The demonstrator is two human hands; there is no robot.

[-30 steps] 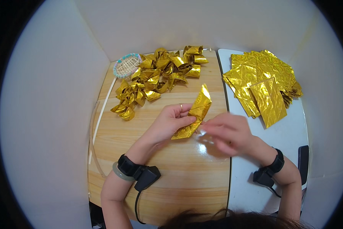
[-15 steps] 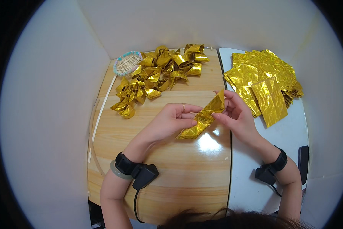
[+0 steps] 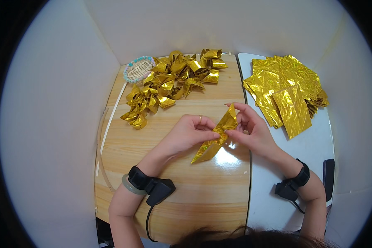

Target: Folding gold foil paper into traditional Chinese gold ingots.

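Note:
Between my two hands, above the wooden tabletop, is a partly folded piece of gold foil paper. It slants, with one pointed end up by my right fingers and the other pointing down toward me. My left hand pinches its middle between thumb and fingers; a ring sits on one finger. My right hand grips its upper part, thumb in front at the middle and fingers behind. The fingertips behind the paper are partly hidden. Beyond my hands lies a heap of folded gold foil pieces, curled into boat-like shapes.
On the white table at right lies a fanned stack of flat gold foil sheets, one loose sheet on top. A small woven basket with a beaded rim stands at the far left of the wooden table. Pale walls surround both tables.
The foil paper has come slightly nearer to me and turned steeper, its lower end opening into a point. Both hands have drawn closer together, thumbs nearly meeting at its middle.

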